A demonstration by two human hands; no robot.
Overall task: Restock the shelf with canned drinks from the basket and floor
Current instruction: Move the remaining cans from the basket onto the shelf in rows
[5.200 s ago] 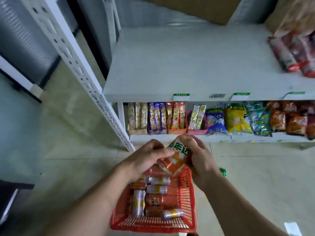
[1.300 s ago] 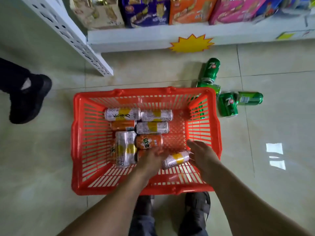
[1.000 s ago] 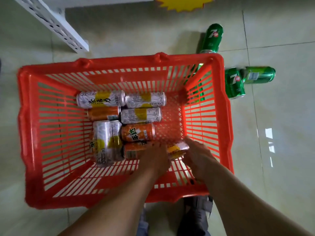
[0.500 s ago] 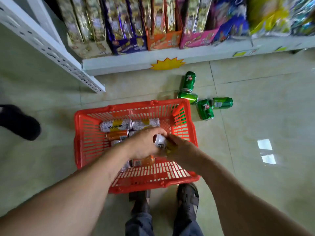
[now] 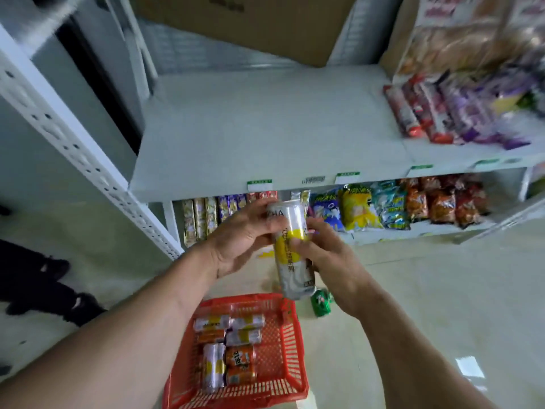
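Both hands grasp one silver-and-yellow drink can [image 5: 290, 246], left hand [image 5: 239, 240] near its top, right hand [image 5: 327, 261] at its middle, above the red basket [image 5: 292, 343] below the white shelf [image 5: 265, 137].

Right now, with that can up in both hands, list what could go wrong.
1. The silver-and-yellow can is held over the floor by the left hand and right hand; a slip could drop it.
2. A green can lies beside the red basket: a possible trip hazard.
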